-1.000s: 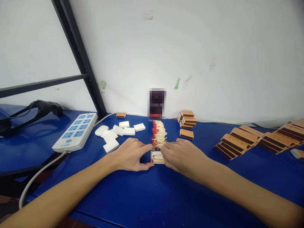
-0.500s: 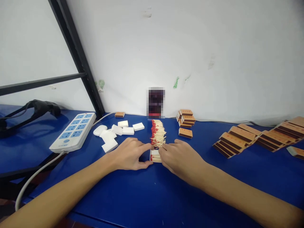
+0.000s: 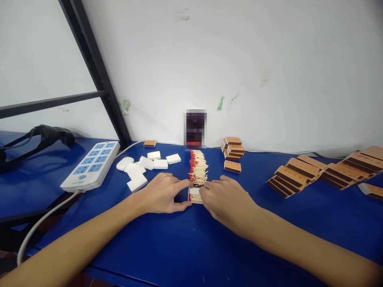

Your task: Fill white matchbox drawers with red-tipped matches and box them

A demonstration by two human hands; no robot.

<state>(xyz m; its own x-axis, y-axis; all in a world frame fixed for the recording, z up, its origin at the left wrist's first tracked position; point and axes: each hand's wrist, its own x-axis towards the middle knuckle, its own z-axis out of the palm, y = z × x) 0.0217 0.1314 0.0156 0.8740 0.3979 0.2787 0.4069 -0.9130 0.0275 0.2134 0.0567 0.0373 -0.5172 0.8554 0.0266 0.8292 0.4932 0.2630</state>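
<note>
A small white matchbox tray (image 3: pixel 195 191) lies on the blue table between my hands, partly filled with red-headed matches (image 3: pixel 195 199). My left hand (image 3: pixel 163 193) steadies its left end, with the index finger at the far side and the thumb at the near side. Over the tray's right end, my right hand (image 3: pixel 224 201) is closed with its fingers curled down. Its fingertips are hidden, so I cannot tell what they pinch. Just beyond the tray, a long heap of loose matches (image 3: pixel 198 167) stretches toward the wall, heads to the left.
Several white trays (image 3: pixel 137 182) and a white rounded case (image 3: pixel 125 164) lie left of the heap. Matchboxes stand in a stack (image 3: pixel 235 150) and lie in overlapping rows (image 3: pixel 295 173) at the right. A power strip (image 3: pixel 89 167) and black headgear (image 3: pixel 44 137) sit at the left.
The view has shifted very slightly. Both hands stay at the tray, and nothing else has visibly moved.
</note>
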